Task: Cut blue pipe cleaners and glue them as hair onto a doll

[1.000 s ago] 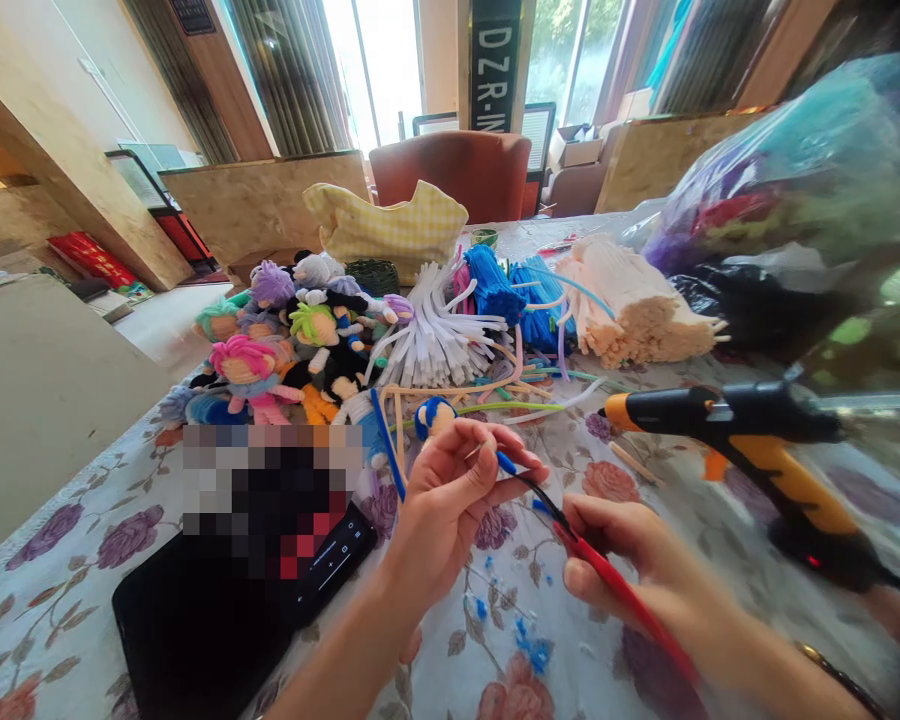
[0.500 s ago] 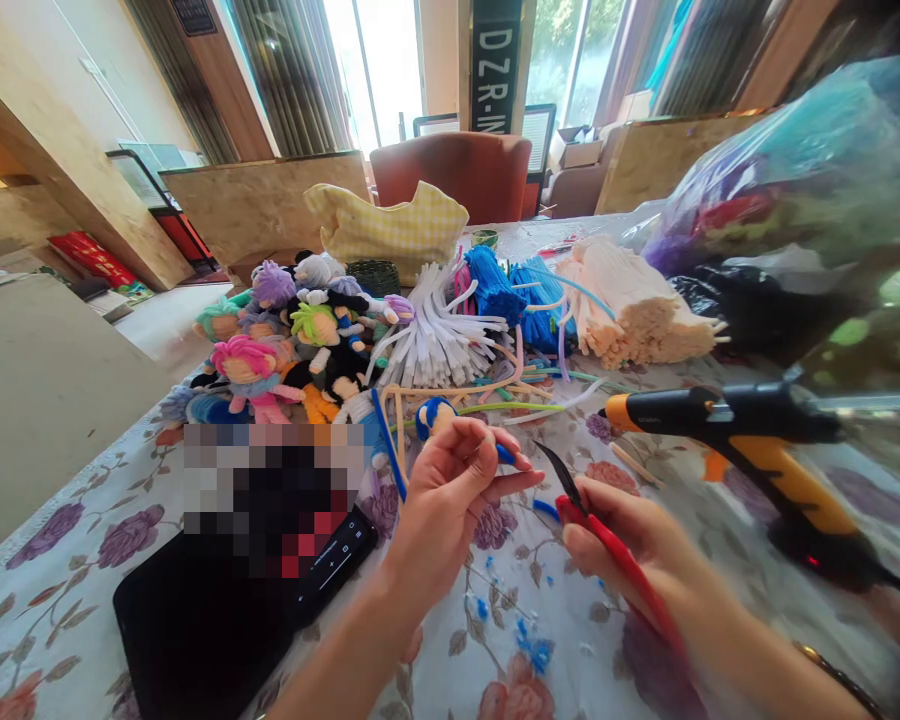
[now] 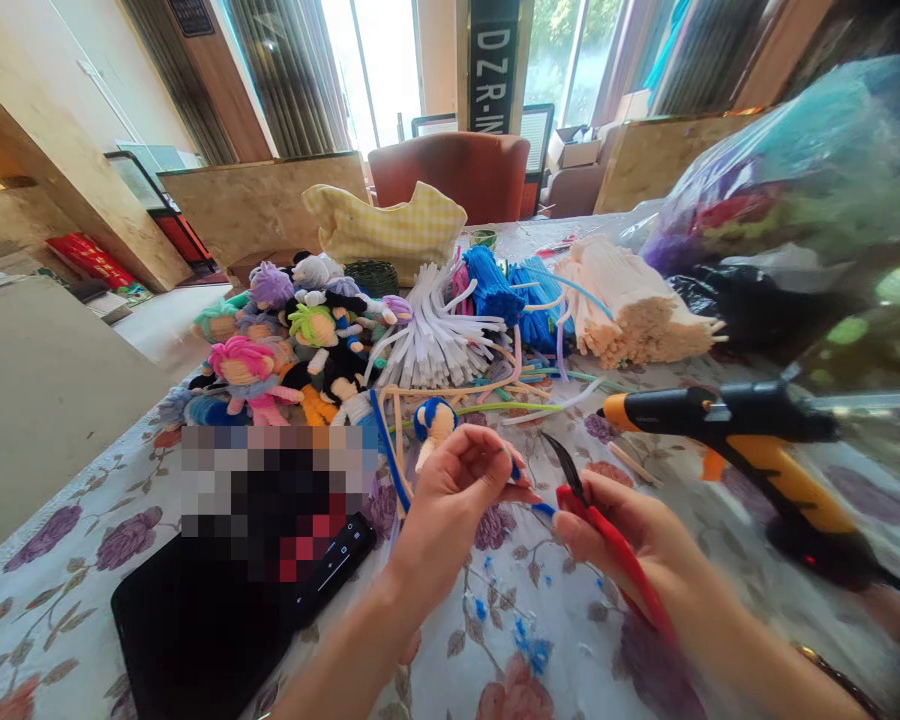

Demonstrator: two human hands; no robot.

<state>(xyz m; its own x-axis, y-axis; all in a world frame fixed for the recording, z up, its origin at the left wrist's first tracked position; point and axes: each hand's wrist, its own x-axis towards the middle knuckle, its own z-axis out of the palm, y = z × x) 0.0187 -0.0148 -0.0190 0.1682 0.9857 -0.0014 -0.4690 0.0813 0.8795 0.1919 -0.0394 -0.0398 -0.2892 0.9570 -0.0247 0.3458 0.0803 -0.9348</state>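
Your left hand (image 3: 457,490) is curled in a pinch, fingertips closed on a small blue piece (image 3: 515,469), mostly hidden by the fingers. Your right hand (image 3: 634,525) is wrapped round the red-handled scissors (image 3: 622,560), dark tips pointing up and away from you; can't tell if the blades are fully together. Blue strip (image 3: 544,509) sits at your right thumb tip, between both hands; grip on it unclear. Blue-haired doll (image 3: 441,424) is just behind your left hand on the worktop (image 3: 67,590). Blue scraps (image 3: 532,650) lie nearer you, glue gun (image 3: 712,412) off to your right.
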